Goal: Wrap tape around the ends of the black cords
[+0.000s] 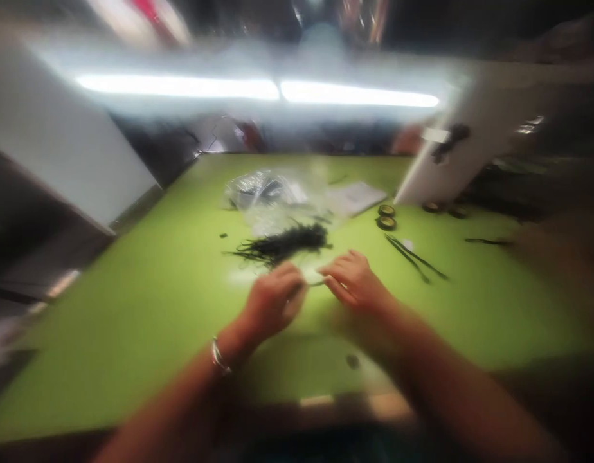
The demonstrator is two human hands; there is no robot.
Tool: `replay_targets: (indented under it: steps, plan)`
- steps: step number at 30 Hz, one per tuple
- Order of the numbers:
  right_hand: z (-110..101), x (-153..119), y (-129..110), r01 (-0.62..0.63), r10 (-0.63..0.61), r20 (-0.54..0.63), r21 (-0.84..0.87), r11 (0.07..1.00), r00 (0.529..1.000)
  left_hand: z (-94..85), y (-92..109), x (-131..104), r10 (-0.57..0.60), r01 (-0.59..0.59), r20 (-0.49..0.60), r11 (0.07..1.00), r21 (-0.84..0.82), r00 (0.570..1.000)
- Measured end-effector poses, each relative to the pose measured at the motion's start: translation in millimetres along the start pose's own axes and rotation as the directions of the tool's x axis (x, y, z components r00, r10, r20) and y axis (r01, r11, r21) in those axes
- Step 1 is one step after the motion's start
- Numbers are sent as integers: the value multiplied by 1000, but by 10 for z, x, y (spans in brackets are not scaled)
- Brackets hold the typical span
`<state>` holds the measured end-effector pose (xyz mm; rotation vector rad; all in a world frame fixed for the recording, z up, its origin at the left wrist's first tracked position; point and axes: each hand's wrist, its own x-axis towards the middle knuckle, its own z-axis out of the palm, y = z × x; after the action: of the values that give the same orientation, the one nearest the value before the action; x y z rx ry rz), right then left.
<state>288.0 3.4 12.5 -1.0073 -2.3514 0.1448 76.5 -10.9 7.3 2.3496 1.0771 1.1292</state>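
My left hand (278, 292) is closed, its fingers curled round one end of a thin dark strand (316, 283). The other end of this strand sits in a pinch of my right hand (352, 280), so it spans the short gap between both hands. Blur hides whether it is a wire or a cord. Just beyond my hands lies a loose bundle of black wire-like strands (297, 241), with thin ends fanning to the left. A clear plastic bag (263, 186) with dark contents rests behind the bundle.
The green tabletop (157, 308) carries two tape rolls (386, 222), two long black strips (415, 257) and a white sheet (357, 198). Upright white panels (89, 141) flank the table. Bright tube lights (181, 85) hang across it. A small dark piece (352, 361) lies near the front edge.
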Motion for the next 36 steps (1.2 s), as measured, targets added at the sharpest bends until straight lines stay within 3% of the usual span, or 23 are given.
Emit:
replay_targets:
  steps: [3,5,7,10,11,13,15,17,19,21,23,25,28,30,32,34,36]
  plan:
    - [47,-11,-35,-68,40,185,151,986,982,2,14,-12,92,-93,32,994,58,995]
    - [74,-21,-36,-116,61,233,232,966,971,4,15,-1,109,-110,39,993,38,993]
    - [75,-29,-18,-79,50,140,207,975,989,2,8,18,70,-70,2,997,-36,998]
    - [31,-44,13,94,-103,-84,-100,990,991,-18,-4,41,-151,149,12,957,-248,989]
    - [13,-51,18,147,-179,-134,-216,965,975,-30,-7,44,-254,265,77,899,-349,964]
    - [-16,-68,13,240,-322,-188,-359,902,928,-61,-11,43,-417,494,266,690,-529,869]
    - [-23,-87,-4,307,-412,-211,-398,865,887,-98,-11,40,-480,634,423,480,-606,768]
    - [-3,-97,-20,335,-443,-218,-398,854,869,-134,-5,43,-481,682,490,427,-594,727]
    - [28,-89,-25,305,-401,-218,-370,877,889,-158,9,52,-467,645,446,526,-553,763]
    - [47,-65,-23,235,-286,-188,-250,939,940,-160,26,57,-407,490,274,737,-465,872]
    - [38,-35,-25,149,-152,-96,-34,988,984,-137,40,51,-246,266,103,918,-295,964]
    - [11,-13,-36,54,-63,42,193,980,997,-96,43,32,-72,78,56,989,-128,996]
    - [-8,-5,-53,-140,44,244,389,910,969,-33,29,6,38,-35,80,999,-28,996]
    - [9,-9,-47,-224,97,295,436,872,951,-7,15,8,34,-30,76,998,-53,996]
    - [40,-14,-31,-212,119,231,438,874,966,1,3,27,-14,24,80,991,-128,997]
    - [64,-16,-19,-102,79,78,372,923,994,-10,-4,51,-120,142,110,965,-220,987]
    - [66,-16,-27,51,-39,-63,200,979,997,-36,-12,68,-278,327,191,888,-323,942]
